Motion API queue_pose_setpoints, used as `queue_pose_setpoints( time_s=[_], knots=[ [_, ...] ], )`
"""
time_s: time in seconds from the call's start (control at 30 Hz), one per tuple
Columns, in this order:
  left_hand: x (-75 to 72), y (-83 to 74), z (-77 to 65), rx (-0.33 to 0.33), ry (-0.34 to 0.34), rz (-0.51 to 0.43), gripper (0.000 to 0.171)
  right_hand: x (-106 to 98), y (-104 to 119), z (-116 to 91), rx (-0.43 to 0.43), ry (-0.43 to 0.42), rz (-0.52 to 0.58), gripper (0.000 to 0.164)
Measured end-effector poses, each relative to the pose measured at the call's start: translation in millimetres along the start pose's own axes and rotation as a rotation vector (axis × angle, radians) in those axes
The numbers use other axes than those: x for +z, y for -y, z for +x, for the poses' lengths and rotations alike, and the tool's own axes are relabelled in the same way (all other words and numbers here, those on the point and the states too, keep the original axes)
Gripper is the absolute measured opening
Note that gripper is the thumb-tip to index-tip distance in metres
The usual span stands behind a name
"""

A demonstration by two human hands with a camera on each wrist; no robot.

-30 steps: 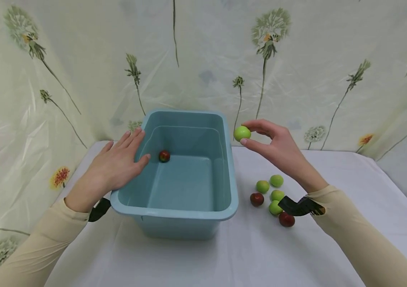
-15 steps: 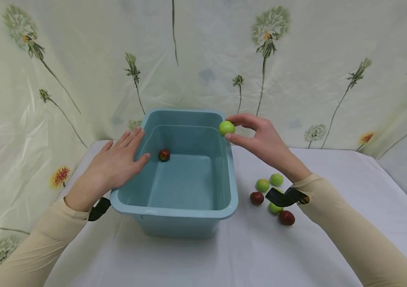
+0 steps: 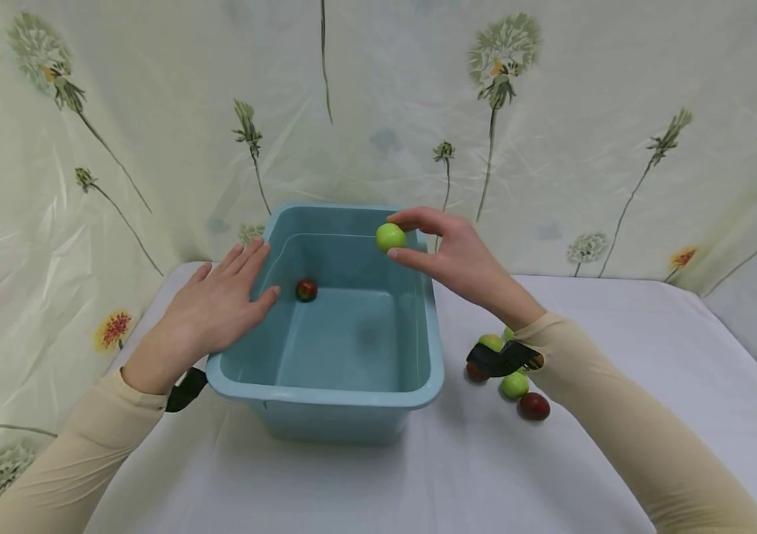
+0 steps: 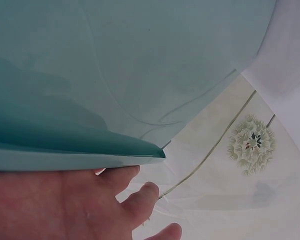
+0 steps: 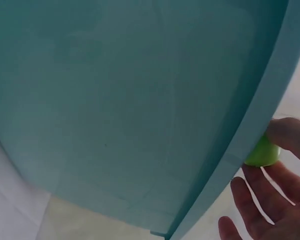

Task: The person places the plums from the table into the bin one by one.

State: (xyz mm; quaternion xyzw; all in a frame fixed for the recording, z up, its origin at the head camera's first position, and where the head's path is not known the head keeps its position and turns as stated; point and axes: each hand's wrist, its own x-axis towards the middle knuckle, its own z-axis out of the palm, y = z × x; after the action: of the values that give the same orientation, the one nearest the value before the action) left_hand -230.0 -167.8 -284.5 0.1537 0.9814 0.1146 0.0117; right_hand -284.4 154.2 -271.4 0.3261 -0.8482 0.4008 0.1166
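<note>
Even, bright, diffuse light from above; no harsh hotspots. Soft shadow under the light-blue plastic tub (image 3: 325, 400) on the white tablecloth (image 3: 459, 475). Faint sheen on the clear plastic film over the dandelion-print backdrop (image 3: 378, 96). Head view sharp, w/ wide-angle bending at the edges. Both wrist views v. close: tub wall soft, pale-skinned left hand (image 4: 70, 205) blurred, bottom edge.

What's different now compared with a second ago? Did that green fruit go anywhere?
The right hand, pinching the green fruit, moved leftward from beside the blue tub to above its inside, near the far right corner. It has not let go. The left hand stayed flat on the tub's left rim, the red fruit stayed inside, and the loose fruits stayed on the white table, now partly hidden by the forearm.
</note>
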Motion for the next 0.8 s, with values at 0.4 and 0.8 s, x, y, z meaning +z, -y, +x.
queue_pose_setpoints(
  time_s=[0.4,0.8],
  knots=[
    [0.1,0.4,0.7,-0.004,0.002,-0.003,0.072,17.7,4.1,13.3,0.014,0.106,-0.003,0.038],
    [0.0,0.3,1.0,-0.005,0.0,-0.004,0.072,28.2,6.4,16.1,0.055,0.209,-0.034,0.039]
  ],
)
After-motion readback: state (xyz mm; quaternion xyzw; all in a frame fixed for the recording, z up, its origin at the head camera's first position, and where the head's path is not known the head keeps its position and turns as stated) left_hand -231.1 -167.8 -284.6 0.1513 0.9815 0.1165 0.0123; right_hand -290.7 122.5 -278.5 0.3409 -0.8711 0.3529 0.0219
